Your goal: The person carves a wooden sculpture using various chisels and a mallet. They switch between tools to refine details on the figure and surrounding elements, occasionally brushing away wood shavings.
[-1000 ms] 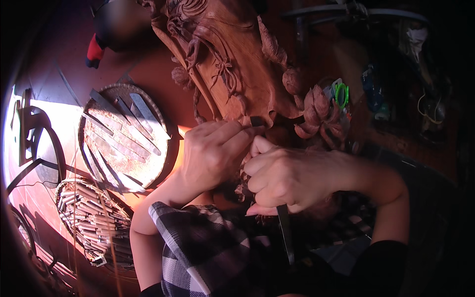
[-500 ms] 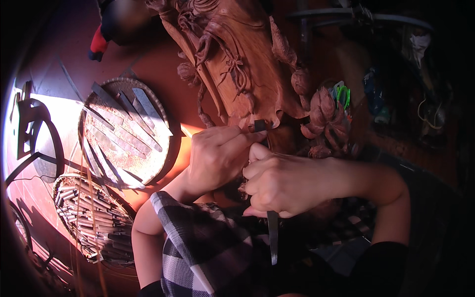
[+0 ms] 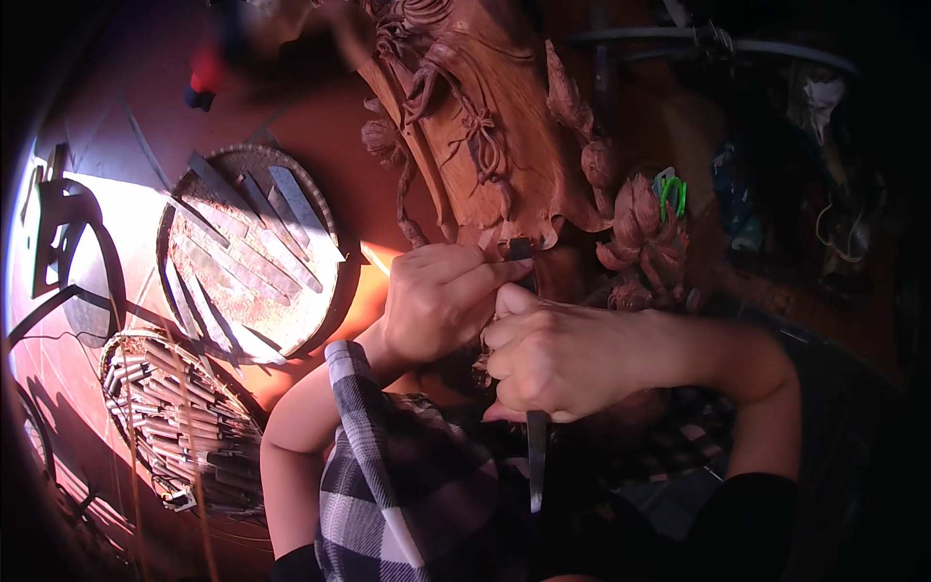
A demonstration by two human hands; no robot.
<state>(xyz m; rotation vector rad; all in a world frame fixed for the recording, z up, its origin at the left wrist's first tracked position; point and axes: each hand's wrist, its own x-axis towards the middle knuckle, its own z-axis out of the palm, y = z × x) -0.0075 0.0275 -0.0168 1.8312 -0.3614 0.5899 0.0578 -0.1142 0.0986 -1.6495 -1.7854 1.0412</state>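
A large reddish-brown wood carving (image 3: 529, 145) with carved flowers and knotted cords stands before me. At its near edge, my left hand (image 3: 441, 301) is closed, with a small dark flat piece (image 3: 519, 249) at its thumb and fingertips. My right hand (image 3: 558, 359) is a fist just beside and nearer, touching or almost touching the left. Out of its underside a narrow metal blade (image 3: 536, 461) points down toward my lap. Whether the dark piece and the blade are one tool is hidden by my hands. Plaid cloth (image 3: 388, 485) covers my left side.
On the left, a round woven basket (image 3: 335, 218) holds several flat metal blades. Below it, another basket (image 3: 112, 364) is filled with handled tools (image 3: 184, 417). A carved flower (image 3: 640, 228) and a bright green ring-shaped thing (image 3: 674, 197) are at right. Thin strands cross the lower left.
The carving appears slightly farther right, and the blurred shape at the top has shifted. My left hand sits a little farther right; both hands keep their grips.
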